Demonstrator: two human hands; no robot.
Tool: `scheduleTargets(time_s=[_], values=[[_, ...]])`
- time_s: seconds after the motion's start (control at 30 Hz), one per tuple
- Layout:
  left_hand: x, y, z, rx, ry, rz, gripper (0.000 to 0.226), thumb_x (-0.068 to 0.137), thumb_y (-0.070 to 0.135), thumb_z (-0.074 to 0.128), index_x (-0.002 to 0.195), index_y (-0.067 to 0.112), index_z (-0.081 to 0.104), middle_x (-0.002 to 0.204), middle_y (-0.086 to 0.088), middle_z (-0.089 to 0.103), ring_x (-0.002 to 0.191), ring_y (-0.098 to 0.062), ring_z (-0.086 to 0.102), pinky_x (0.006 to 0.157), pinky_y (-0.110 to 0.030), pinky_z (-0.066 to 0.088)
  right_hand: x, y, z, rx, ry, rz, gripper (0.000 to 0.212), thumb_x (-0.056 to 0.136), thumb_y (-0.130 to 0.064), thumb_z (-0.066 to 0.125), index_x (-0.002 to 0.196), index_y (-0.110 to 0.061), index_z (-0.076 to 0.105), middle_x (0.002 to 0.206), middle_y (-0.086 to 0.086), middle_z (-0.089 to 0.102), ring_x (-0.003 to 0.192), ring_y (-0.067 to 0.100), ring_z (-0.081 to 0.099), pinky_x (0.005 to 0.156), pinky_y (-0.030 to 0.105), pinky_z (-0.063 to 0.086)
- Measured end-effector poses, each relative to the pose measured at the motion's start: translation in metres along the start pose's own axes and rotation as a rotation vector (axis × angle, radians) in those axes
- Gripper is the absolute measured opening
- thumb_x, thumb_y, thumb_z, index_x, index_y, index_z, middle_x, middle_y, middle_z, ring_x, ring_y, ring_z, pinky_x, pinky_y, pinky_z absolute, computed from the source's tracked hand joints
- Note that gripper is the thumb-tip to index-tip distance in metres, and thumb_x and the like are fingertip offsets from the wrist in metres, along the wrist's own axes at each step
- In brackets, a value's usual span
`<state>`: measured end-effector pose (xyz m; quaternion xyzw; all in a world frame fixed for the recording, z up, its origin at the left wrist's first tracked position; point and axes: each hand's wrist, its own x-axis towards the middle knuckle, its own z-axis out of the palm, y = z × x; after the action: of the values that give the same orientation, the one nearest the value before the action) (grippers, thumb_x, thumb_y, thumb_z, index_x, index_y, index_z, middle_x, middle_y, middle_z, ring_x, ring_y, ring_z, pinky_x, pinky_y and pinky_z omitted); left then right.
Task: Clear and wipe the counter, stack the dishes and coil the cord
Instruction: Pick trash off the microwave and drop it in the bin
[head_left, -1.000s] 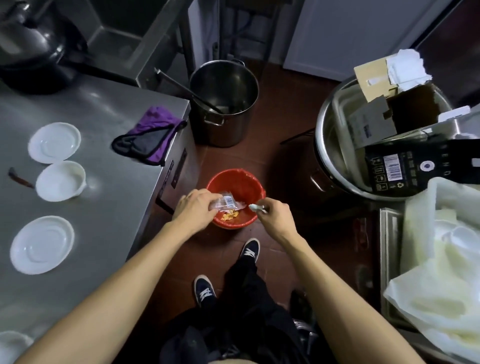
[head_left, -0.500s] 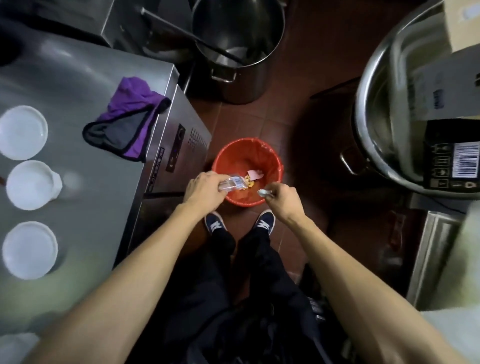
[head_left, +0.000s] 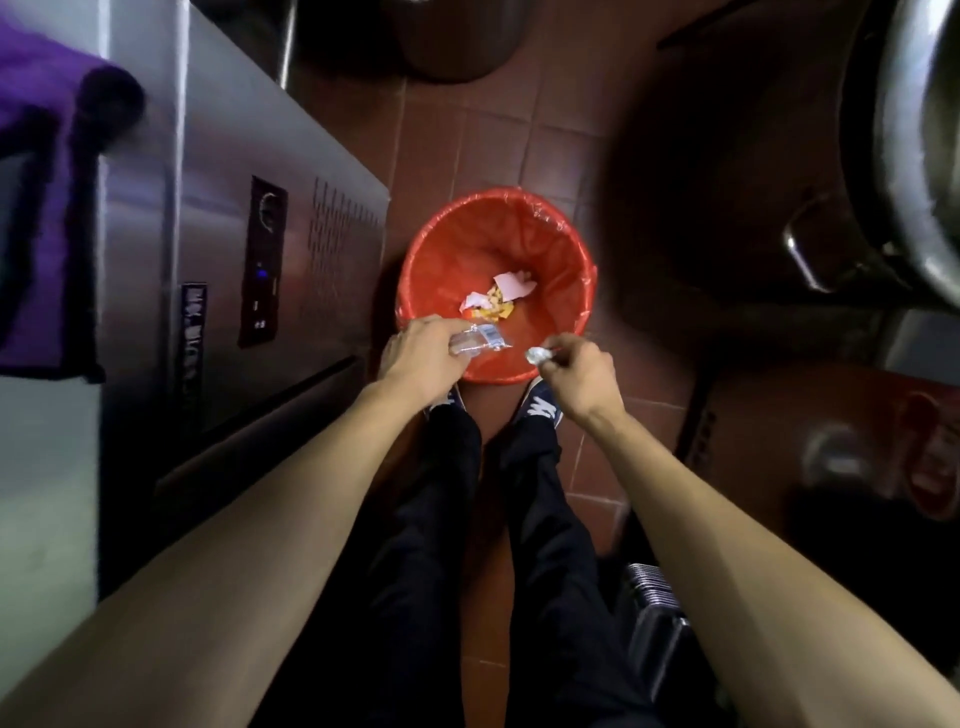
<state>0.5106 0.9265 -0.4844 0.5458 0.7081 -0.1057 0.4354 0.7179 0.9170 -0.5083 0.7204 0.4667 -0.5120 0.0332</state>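
The single head camera looks steeply down, close above a red bin (head_left: 496, 280) on the floor.

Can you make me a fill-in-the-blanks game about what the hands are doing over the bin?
1. The bin is lined with a bag coloured ____.
2. The clear plastic wrapper is held by the ____ hand.
3. The right hand pinches a small crumpled ____ scrap.
4. The cloth hanging over the steel counter is ____.

Missing words: red; left; silvery; purple
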Motion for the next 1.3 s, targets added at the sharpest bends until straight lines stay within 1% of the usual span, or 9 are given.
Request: scheduleTargets(time_s=[0.1,0.27,0.43,0.53,0.7,0.9,1.07,1.17,1.3], values=[[0.025,-0.010,0.021,-0.001,0.024,0.016,0.042,0.091,0.032,0.064,0.133,0.039,0.060,0.122,0.006,0.063,0.108,-0.027,0.063,0.094,-0.040,0.052,0.023,0.016,0.020,0.002,-0.031,0.043,0.024,0.089,-0.016,0.061,0.112,-0.019,0.069,0.104,0.004,0.074,0.101,0.022,0.067,0.093,0.031,0.052],[0.062,-0.024,0.055,-0.026,0.036,0.027,0.044,0.091,0.030,0.066,0.134,0.033,0.060,0.127,0.006,0.062,0.113,-0.024,0.059,0.098,-0.038,0.049,0.062,0.041,0.041,0.121,-0.001,0.144,0.019,0.090,-0.017,0.064,0.107,-0.021,0.070,0.100,0.002,0.074,0.092,0.017,0.068,0.091,0.031,0.054],[0.084,-0.032,0.075,-0.010,0.029,0.027,0.050,0.091,0.029,0.069,0.139,0.030,0.056,0.141,0.004,0.056,0.127,-0.026,0.049,0.110,-0.040,0.039,0.089,0.051,0.042,0.165,0.031,0.166,0.036,0.095,-0.024,0.061,0.129,-0.018,0.062,0.126,0.004,0.067,0.118,0.022,0.061,0.109,0.033,0.043],[0.085,-0.029,0.072,0.022,0.028,0.003,0.053,0.092,0.031,0.068,0.142,0.028,0.053,0.145,0.001,0.053,0.131,-0.026,0.046,0.112,-0.041,0.037,0.089,0.050,0.038,0.089,-0.026,0.151,0.037,0.095,-0.021,0.059,0.131,-0.018,0.061,0.127,0.007,0.066,0.117,0.025,0.062,0.107,0.033,0.045],[0.070,-0.020,0.056,0.069,0.003,-0.004,0.052,0.094,0.036,0.063,0.144,0.027,0.050,0.143,-0.002,0.054,0.131,-0.028,0.048,0.111,-0.042,0.038,0.072,0.046,0.025,-0.073,-0.091,0.075,0.039,0.092,-0.025,0.057,0.131,-0.023,0.058,0.126,0.011,0.066,0.112,0.029,0.064,0.103,0.042,0.050],[0.040,-0.001,0.033,0.169,-0.006,0.035,0.050,0.099,0.041,0.051,0.146,0.026,0.046,0.144,-0.005,0.054,0.132,-0.030,0.048,0.113,-0.048,0.036,0.039,0.017,-0.002,-0.312,-0.069,-0.106,0.041,0.093,-0.023,0.052,0.134,-0.018,0.054,0.126,0.015,0.064,0.111,0.037,0.062,0.093,0.044,0.052],[-0.004,0.026,-0.001,0.133,0.087,0.063,0.048,0.099,0.039,0.050,0.145,0.024,0.048,0.142,-0.003,0.055,0.130,-0.029,0.048,0.110,-0.046,0.038,0.003,-0.021,-0.041,-0.411,0.002,-0.249,0.041,0.091,-0.023,0.051,0.131,-0.018,0.056,0.129,0.012,0.063,0.115,0.037,0.059,0.094,0.045,0.050],[-0.037,0.042,-0.028,0.106,0.139,0.062,0.049,0.098,0.038,0.050,0.145,0.025,0.047,0.145,-0.001,0.053,0.131,-0.027,0.047,0.111,-0.047,0.038,-0.025,-0.047,-0.069,-0.421,0.053,-0.322,0.036,0.089,-0.024,0.051,0.123,-0.019,0.059,0.123,0.009,0.065,0.110,0.037,0.060,0.091,0.048,0.051],[-0.087,0.066,-0.066,0.097,0.233,0.077,0.049,0.099,0.039,0.049,0.146,0.026,0.047,0.146,0.002,0.051,0.131,-0.025,0.047,0.110,-0.046,0.038,-0.066,-0.083,-0.106,-0.387,0.121,-0.436,0.033,0.089,-0.024,0.053,0.120,-0.021,0.062,0.120,0.006,0.068,0.108,0.033,0.062,0.087,0.043,0.053]])
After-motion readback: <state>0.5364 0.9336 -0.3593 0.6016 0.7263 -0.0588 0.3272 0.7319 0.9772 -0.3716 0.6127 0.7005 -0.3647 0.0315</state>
